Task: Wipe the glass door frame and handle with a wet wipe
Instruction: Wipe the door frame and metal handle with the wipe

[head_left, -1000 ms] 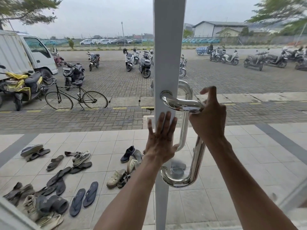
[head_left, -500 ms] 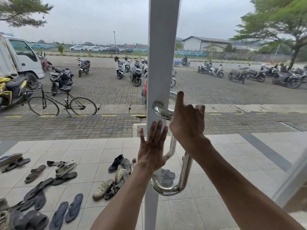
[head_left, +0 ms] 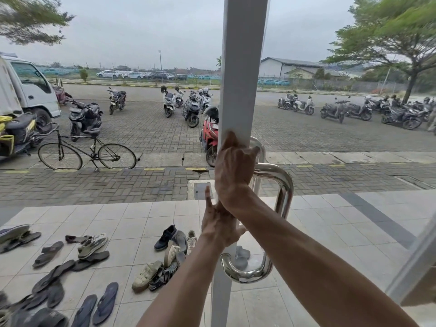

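The white door frame runs upright through the middle of the view, with glass on both sides. A chrome D-shaped handle is fixed to it, and a twin handle shows through the glass behind. My right hand lies against the frame just above the handle's upper mount, back toward me, index finger pointing up and thumb out to the right. My left hand presses flat on the frame lower down, partly covered by my right forearm. No wet wipe is plainly visible; anything under the right palm is hidden.
Through the glass, several sandals and shoes lie on the tiled porch. Beyond are a bicycle, a red scooter close behind the frame, parked motorbikes and a white truck. Another frame edge slants at the lower right.
My right hand has left the handle's upper bar and moved left and up onto the frame. My left hand stays flat on the frame.
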`<state>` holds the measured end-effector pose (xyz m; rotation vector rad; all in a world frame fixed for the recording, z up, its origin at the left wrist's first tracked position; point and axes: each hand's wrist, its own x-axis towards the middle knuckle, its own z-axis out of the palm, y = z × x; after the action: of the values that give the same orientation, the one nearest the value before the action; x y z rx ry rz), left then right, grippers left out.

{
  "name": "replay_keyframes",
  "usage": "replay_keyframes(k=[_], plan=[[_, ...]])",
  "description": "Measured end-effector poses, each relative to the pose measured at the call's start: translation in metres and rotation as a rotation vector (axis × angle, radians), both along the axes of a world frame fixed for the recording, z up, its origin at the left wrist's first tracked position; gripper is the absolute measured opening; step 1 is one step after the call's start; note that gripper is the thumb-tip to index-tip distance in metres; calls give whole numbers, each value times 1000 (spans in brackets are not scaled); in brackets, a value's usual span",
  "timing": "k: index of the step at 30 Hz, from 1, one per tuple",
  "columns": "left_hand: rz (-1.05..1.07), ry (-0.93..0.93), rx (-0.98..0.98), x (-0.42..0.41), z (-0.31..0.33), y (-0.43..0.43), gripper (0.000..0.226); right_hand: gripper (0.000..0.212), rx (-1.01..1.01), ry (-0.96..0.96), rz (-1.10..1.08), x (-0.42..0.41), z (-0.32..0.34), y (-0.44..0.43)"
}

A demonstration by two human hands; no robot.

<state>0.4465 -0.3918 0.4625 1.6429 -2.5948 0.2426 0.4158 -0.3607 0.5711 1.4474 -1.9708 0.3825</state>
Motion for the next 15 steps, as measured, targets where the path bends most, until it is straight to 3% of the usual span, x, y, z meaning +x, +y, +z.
replay_keyframes(k=[3, 6, 8, 11, 15], plan=[[-7, -21, -9, -1, 0, 0, 92, 64, 134, -101, 157, -12, 22, -16], [-13, -2, -35, 0, -5, -3, 104, 102, 193, -242, 303, -31, 29, -17], [-6, -11, -60, -1, -8, -6, 106, 108, 150, -294, 349, -42, 27, -12], [-2, -25, -44, 0, -9, -7, 106, 97, 100, -350, 331, -49, 29, 2], [-4, -31, -42, -1, -9, -8, 105, 64, 16, -102, 171, -40, 19, 8]])
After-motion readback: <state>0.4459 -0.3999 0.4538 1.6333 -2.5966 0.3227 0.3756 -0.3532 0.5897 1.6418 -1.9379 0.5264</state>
